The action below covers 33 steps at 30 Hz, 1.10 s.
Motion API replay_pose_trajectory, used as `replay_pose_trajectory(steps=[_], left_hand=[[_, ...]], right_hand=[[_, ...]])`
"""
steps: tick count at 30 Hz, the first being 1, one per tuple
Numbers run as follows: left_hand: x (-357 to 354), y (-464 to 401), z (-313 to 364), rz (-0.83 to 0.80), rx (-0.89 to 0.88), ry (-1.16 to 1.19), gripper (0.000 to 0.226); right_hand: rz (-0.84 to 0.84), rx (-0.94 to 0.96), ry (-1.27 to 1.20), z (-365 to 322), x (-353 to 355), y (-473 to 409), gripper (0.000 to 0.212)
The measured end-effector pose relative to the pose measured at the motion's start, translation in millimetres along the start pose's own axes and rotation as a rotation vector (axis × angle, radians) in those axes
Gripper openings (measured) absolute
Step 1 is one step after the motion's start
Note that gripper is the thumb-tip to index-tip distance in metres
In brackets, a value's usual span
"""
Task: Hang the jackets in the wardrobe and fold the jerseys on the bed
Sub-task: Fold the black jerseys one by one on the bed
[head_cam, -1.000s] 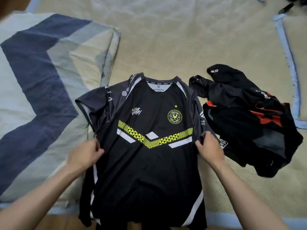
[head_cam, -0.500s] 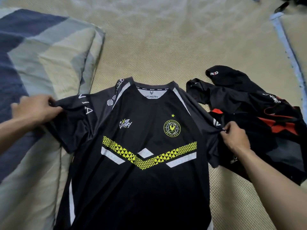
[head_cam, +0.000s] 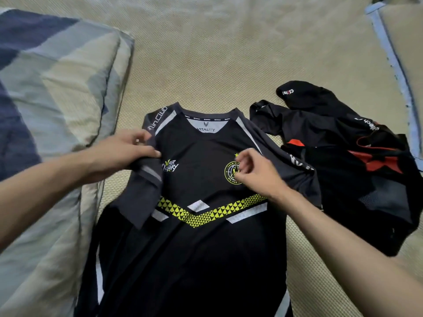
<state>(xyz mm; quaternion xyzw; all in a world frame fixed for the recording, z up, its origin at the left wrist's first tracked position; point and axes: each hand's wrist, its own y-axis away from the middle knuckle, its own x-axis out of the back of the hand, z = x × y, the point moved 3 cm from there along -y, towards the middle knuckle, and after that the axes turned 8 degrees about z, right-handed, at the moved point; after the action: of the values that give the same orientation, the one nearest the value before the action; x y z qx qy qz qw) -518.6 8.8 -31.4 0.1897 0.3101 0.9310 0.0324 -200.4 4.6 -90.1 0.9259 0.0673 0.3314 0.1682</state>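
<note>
A black jersey [head_cam: 201,248] with a yellow chevron band lies face up on the bed [head_cam: 217,65], collar away from me. Its left sleeve is folded inward over the chest, and my left hand [head_cam: 128,152] grips that sleeve near the shoulder. My right hand [head_cam: 254,172] hovers over the round yellow crest with fingers loosely curled; whether it pinches the fabric I cannot tell. A second black jersey with red patches [head_cam: 343,156] lies crumpled to the right, touching the first jersey's right sleeve.
A folded quilt with blue, grey and cream stripes [head_cam: 50,110] lies along the left side. A pale mat with a light blue border [head_cam: 396,65] sits at the far right. The bed surface is a beige woven mat.
My left hand has carried the left sleeve inward from the quilt side and laid it over the chest. My right hand has left the right sleeve and moved to the crest.
</note>
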Motion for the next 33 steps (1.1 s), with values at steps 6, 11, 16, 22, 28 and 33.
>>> replay_pose_trajectory(steps=[6,11,16,22,28,33], left_hand=[[-101,0,54,-0.452,-0.094,-0.007,0.013],[-97,-56,32,-0.146,-0.258,-0.388,0.044],[-114,-109,18,-0.013,-0.614,-1.282,0.077],[-124,-148,51,0.008,-0.749,-1.657,0.027],[-107,-159,84,0.119,-0.605,-1.167,0.011],[-135,-166,103,0.157,-0.647,-1.017,0.02]], right_hand=[[-0.321,-0.197,-0.748,-37,-59,46,0.079],[0.311,-0.353,-0.595,15,-65,44,0.014],[0.398,-0.427,-0.409,52,-61,39,0.019],[0.561,-0.47,-0.437,79,-45,23,0.031],[0.809,-0.363,-0.406,82,12,26,0.03],[0.859,-0.359,-0.218,116,74,21,0.027]])
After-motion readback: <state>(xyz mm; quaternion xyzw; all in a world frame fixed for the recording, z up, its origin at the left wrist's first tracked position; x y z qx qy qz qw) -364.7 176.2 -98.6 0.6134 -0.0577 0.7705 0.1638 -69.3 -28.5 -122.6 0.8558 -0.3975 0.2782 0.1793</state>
